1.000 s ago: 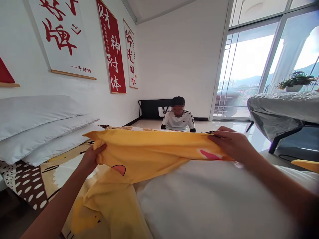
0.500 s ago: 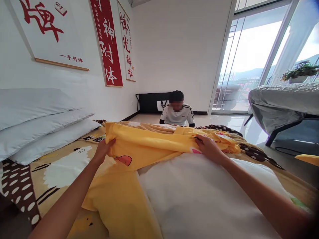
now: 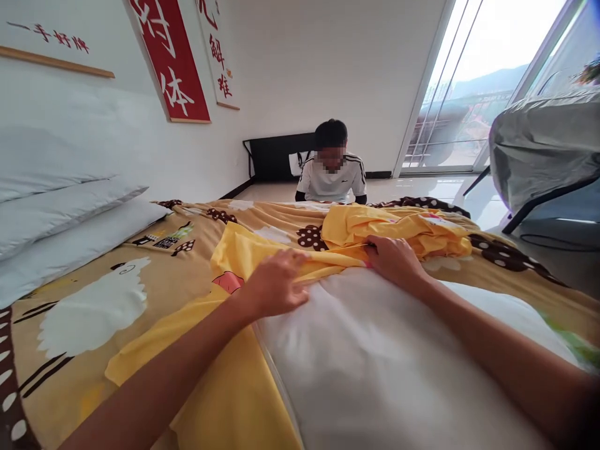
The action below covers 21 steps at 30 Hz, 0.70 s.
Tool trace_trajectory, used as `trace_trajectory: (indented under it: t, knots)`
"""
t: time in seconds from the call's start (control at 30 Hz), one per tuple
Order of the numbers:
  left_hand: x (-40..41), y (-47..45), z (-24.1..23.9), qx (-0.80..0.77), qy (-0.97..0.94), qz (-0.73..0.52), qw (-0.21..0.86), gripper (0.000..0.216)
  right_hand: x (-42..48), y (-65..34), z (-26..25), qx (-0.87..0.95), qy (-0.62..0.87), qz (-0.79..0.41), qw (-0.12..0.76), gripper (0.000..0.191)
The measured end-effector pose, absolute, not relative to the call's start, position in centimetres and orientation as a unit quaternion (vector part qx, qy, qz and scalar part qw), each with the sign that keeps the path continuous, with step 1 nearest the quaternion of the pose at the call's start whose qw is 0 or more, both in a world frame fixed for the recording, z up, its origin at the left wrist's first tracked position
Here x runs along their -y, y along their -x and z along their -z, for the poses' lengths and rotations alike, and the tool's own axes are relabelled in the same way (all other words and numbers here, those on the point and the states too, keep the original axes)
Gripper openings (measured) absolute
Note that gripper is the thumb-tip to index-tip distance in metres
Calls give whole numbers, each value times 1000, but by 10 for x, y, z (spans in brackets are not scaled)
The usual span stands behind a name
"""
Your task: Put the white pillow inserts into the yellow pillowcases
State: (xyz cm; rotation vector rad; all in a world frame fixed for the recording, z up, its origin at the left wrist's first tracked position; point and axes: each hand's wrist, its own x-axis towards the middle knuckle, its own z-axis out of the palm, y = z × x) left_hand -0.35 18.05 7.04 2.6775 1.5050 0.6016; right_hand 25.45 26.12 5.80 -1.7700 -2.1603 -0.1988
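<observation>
A yellow pillowcase [image 3: 225, 369] with a pink-orange printed patch lies along the left side and far end of a plump white pillow [image 3: 375, 356]. At the pillow's far edge, my right hand [image 3: 396, 257] pinches a fold of the yellow cloth. My left hand [image 3: 276, 284] is slightly blurred over the pillow's far left corner, fingers apart and curved, close above the cloth. Whether its fingertips touch the fabric is unclear. Beyond my right hand, more yellow cloth [image 3: 360, 222] sits in a crumpled heap.
Beneath everything spreads a tan blanket [image 3: 173, 275] printed with sheep and dotted brown patches. White pillows [image 3: 79, 219] are stacked at the left. Across the blanket a person in a white shirt [image 3: 332, 178] faces me. A grey-covered piece of furniture [image 3: 548, 144] stands at the right.
My left hand has let go of the pillowcase's left corner and moved right, toward my right hand. The stretched cloth has sunk and slackened. The camera view has tilted down.
</observation>
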Motion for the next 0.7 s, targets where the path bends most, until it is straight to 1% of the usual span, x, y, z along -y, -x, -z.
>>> trace_trajectory:
  t: [0.03,0.07,0.13,0.17,0.23,0.3,0.37,0.43,0.53,0.6,0.7]
  knots:
    - [-182,-11,-69,-480,-869,-119,13,42,-257,-253,-58,763,612,99,184,32]
    - [-184,-22,-67,-491,-868,-77,14,36,-252,-251,-58,770,589,133,203,32]
    - [-191,-35,-62,-518,-854,-55,7,24,-236,-253,-57,813,505,188,222,32]
    - [-194,-38,-59,-527,-848,-62,0,22,-228,-255,-55,841,458,199,210,33]
    - [-198,-38,-55,-534,-842,-78,-9,21,-212,-261,-49,884,399,187,158,43]
    - [-199,-37,-54,-536,-840,-83,-15,23,-201,-269,-40,891,407,166,108,56]
    - [-198,-37,-54,-537,-839,-84,-22,25,-197,-272,-32,877,448,157,76,64]
    - [-197,-39,-55,-542,-835,-84,-29,27,-193,-269,-27,865,475,156,47,59]
    - [-199,-45,-57,-552,-829,-85,-32,30,-180,-252,-30,874,464,145,5,42]
    - [-202,-51,-61,-544,-834,-90,-27,31,-165,-234,-37,881,446,155,-16,41]
    - [-209,-65,-72,-534,-839,-100,-14,28,-141,-204,-47,874,432,220,-14,41]
